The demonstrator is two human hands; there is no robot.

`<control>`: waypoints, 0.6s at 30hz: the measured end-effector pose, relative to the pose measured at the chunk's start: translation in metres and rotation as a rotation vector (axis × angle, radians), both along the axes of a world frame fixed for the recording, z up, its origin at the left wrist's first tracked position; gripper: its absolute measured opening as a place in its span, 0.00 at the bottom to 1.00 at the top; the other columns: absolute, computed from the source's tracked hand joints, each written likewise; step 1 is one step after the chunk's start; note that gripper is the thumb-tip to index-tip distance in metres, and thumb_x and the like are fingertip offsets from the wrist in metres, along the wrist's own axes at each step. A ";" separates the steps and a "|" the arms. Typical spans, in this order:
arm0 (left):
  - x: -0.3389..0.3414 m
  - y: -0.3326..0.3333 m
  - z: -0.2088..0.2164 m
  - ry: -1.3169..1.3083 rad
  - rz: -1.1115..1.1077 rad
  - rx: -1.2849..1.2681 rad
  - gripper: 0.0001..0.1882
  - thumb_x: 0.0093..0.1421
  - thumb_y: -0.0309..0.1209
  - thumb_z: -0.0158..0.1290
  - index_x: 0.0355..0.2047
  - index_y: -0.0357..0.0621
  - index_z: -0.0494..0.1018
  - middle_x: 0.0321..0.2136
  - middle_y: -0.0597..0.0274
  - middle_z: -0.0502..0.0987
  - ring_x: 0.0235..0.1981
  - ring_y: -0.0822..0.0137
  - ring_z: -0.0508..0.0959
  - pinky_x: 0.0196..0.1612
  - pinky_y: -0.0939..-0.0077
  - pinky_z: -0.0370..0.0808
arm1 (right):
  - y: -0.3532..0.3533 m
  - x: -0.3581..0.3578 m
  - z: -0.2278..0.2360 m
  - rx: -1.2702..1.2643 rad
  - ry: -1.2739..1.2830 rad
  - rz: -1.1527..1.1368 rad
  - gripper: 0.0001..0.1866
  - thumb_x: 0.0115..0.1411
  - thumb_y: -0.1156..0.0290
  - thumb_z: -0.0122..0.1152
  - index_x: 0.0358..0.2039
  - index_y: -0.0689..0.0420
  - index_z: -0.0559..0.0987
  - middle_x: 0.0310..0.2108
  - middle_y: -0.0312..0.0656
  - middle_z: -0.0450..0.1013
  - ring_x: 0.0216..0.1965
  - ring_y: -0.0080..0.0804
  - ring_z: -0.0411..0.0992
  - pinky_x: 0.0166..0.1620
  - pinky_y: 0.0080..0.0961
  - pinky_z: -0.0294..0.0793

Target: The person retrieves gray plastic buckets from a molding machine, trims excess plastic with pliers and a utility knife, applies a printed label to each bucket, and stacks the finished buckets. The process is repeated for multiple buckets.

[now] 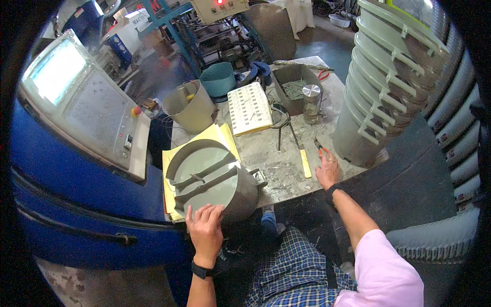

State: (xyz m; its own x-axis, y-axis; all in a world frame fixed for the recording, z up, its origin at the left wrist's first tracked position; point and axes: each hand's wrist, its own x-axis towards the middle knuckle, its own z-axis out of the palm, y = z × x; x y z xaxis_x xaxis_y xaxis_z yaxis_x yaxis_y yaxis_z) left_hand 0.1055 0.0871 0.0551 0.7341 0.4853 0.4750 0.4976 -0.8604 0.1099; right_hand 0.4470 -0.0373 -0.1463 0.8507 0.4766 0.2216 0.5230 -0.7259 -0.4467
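Your left hand [205,228] lies flat, fingers spread, on the stiff, light grey plastic bucket [212,179] at the desk's near-left corner; your right hand [327,169] grips small pliers [319,146]; hold its rim.

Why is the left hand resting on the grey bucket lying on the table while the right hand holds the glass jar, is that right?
Not quite. The head view shows the right hand by the orange-handled pliers, apart from the glass jar. The left hand does rest on the grey bucket.
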 end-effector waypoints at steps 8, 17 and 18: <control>-0.010 0.002 -0.011 0.000 0.035 -0.169 0.18 0.46 0.24 0.58 0.40 0.52 0.73 0.37 0.69 0.75 0.41 0.65 0.74 0.57 0.59 0.57 | 0.009 0.047 -0.001 -0.444 0.150 0.010 0.20 0.50 0.68 0.60 0.44 0.59 0.73 0.46 0.56 0.67 0.48 0.52 0.66 0.48 0.40 0.70; 0.007 0.005 -0.016 -0.301 -0.051 -0.174 0.10 0.47 0.20 0.53 0.31 0.47 0.73 0.24 0.65 0.74 0.31 0.63 0.74 0.51 0.63 0.63 | 0.031 0.024 0.076 0.424 1.060 0.233 0.11 0.47 0.77 0.51 0.33 0.64 0.74 0.21 0.38 0.67 0.14 0.25 0.62 0.19 0.24 0.69; 0.009 0.004 -0.018 -0.318 -0.051 -0.177 0.10 0.47 0.20 0.53 0.31 0.47 0.73 0.24 0.65 0.74 0.30 0.63 0.74 0.51 0.64 0.63 | 0.036 0.011 0.097 0.449 1.002 0.398 0.14 0.47 0.78 0.50 0.36 0.62 0.74 0.23 0.38 0.68 0.18 0.25 0.64 0.23 0.24 0.70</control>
State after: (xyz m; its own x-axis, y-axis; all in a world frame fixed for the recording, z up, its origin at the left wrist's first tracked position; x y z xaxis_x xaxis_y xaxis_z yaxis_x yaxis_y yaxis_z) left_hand 0.1144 0.0915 0.0368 0.5888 0.5470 0.5950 0.3716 -0.8370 0.4017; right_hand 0.4581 -0.0017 -0.0490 0.5483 0.7987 -0.2478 -0.0538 -0.2620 -0.9636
